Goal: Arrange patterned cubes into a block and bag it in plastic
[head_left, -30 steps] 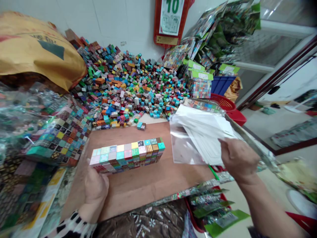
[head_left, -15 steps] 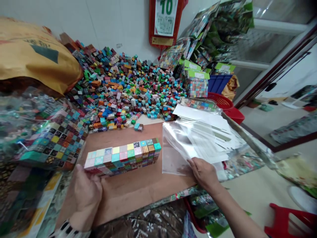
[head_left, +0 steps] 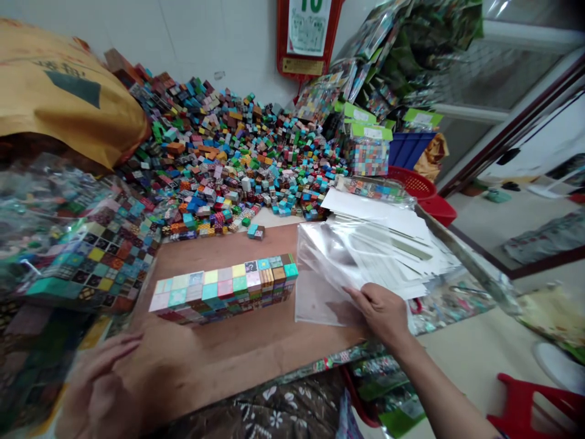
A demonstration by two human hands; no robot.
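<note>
A long block of small patterned cubes (head_left: 223, 288) rests on the brown board (head_left: 256, 335), nothing touching it. At the lower left my left hand (head_left: 103, 381) is blurred by motion, apart from the block; whether its fingers are spread or closed is unclear. On the right, my right hand (head_left: 381, 311) pinches the edge of a clear plastic bag (head_left: 320, 299), which lies flat on the board's right part and partly over a stack of white cards (head_left: 379, 213). A loose pair of cubes (head_left: 256, 231) sits at the board's back edge.
Behind the board a large heap of small cubes (head_left: 247, 146) leans against the wall. A yellow sack (head_left: 68, 97) and bagged cubes (head_left: 109, 250) stand left. Packed bags (head_left: 370, 152), a red basket (head_left: 414, 182) and a red stool (head_left: 525, 402) are on the right.
My left hand has come away from the left end of the cube block and moved down and left. My right hand still holds the bag and has shifted slightly.
</note>
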